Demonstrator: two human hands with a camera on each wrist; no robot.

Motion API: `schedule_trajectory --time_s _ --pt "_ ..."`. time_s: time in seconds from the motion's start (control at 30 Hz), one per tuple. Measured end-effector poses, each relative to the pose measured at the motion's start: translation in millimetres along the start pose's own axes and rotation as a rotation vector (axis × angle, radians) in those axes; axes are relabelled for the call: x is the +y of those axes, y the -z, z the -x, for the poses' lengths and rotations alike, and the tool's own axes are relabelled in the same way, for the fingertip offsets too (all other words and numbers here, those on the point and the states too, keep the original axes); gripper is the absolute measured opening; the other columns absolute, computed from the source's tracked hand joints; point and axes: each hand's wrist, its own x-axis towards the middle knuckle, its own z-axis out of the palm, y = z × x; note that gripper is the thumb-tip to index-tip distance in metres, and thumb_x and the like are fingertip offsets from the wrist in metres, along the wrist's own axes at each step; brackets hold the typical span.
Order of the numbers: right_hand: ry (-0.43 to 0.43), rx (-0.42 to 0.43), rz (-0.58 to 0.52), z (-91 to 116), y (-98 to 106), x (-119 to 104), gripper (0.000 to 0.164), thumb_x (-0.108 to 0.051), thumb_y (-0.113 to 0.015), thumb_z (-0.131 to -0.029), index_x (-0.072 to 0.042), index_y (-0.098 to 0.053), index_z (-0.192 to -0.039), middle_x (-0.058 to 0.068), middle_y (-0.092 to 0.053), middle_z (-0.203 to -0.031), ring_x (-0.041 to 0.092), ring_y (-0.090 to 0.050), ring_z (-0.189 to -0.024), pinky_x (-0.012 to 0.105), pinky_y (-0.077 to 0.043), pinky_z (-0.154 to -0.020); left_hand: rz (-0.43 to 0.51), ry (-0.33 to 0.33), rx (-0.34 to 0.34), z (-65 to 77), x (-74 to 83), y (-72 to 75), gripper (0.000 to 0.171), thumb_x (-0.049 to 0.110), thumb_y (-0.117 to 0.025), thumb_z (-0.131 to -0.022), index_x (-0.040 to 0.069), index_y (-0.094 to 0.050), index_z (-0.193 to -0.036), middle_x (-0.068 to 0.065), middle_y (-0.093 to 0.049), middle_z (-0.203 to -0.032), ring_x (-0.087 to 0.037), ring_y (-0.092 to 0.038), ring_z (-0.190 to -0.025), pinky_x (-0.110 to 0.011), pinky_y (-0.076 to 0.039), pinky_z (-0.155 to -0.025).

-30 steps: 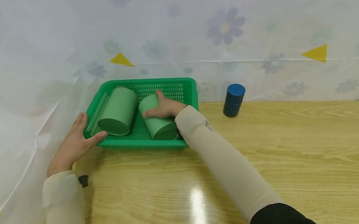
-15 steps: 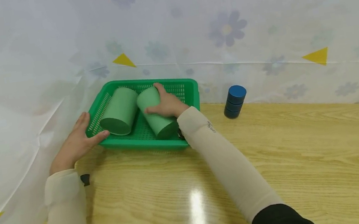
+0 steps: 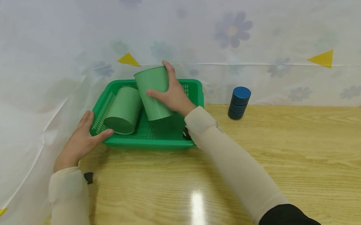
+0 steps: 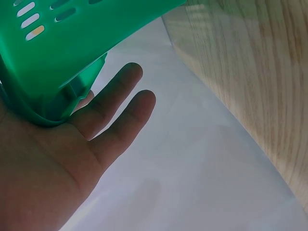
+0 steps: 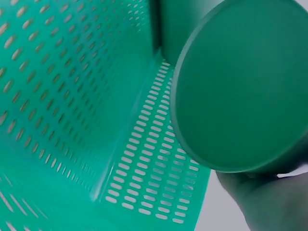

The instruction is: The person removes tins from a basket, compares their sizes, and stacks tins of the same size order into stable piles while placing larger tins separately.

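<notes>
My right hand (image 3: 176,94) grips a light green cylindrical container (image 3: 153,89) from its right side, thumb on the near face and a finger up along the rim. It is raised over the green plastic basket (image 3: 152,143), slightly tilted. Its round flat end (image 5: 243,89) fills much of the right wrist view. A second green container (image 3: 123,110) lies on its side in the basket's left half. My left hand (image 3: 79,141) holds the basket's near left corner, thumb over the front rim; in the left wrist view two fingers (image 4: 127,118) extend straight past the corner.
A dark blue ribbed cylinder (image 3: 239,103) stands upright to the right of the basket, near the back. A floral white sheet (image 3: 189,20) covers the back and left sides of the wooden table (image 3: 292,158). A small black object (image 3: 88,177) shows beside the left cuff.
My right hand has lifted the right-hand container from lying in the basket and turned it nearly upright. My left hand keeps its place at the corner.
</notes>
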Motion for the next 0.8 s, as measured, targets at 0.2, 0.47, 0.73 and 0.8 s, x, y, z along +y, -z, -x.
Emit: schedule_trajectory --time_s 0.2,0.47,0.73,0.8 --pt "0.049 -0.015 -0.071 0.6 7.2 -1.9 0.098 -0.048 -0.072 -0.091 -0.051 -0.001 -0.158 0.017 -0.036 -0.153 0.032 -0.058 -0.112 0.05 -0.052 -0.087 0.004 0.008 0.006 -0.5 1.3 0.1 0.11 0.064 -0.059 -0.095 0.015 0.015 -0.16 -0.007 0.023 -0.165 -0.04 0.012 -0.151 -0.069 -0.009 -0.114" --pt "0.153 0.003 -0.288 6.2 18.7 -9.3 0.105 -0.066 -0.067 -0.08 -0.043 -0.004 -0.161 0.01 -0.031 -0.154 0.03 -0.054 -0.119 0.05 -0.05 -0.092 0.031 -0.003 0.004 -6.2 3.4 -4.9 0.111 0.064 -0.06 -0.094 0.014 0.012 -0.161 -0.005 0.021 -0.166 -0.038 0.012 -0.151 -0.068 -0.009 -0.115" --pt "0.241 -0.008 -0.402 10.3 37.0 -30.5 0.113 -0.072 -0.068 -0.075 -0.037 -0.006 -0.163 0.006 -0.029 -0.154 0.03 -0.053 -0.12 0.048 -0.05 -0.091 0.016 0.002 -0.002 -11.9 6.8 -7.4 0.112 0.066 -0.06 -0.093 0.016 0.013 -0.16 -0.005 0.021 -0.166 -0.038 0.01 -0.151 -0.067 -0.008 -0.116" --pt "0.266 -0.012 -0.404 13.1 41.6 -36.0 0.114 -0.073 -0.069 -0.074 -0.037 -0.006 -0.163 0.006 -0.032 -0.153 0.031 -0.054 -0.119 0.048 -0.051 -0.09 0.02 0.003 -0.003 -12.7 7.0 -7.3 0.112 0.066 -0.06 -0.093 0.016 0.013 -0.161 -0.004 0.021 -0.166 -0.039 0.01 -0.151 -0.067 -0.008 -0.115"
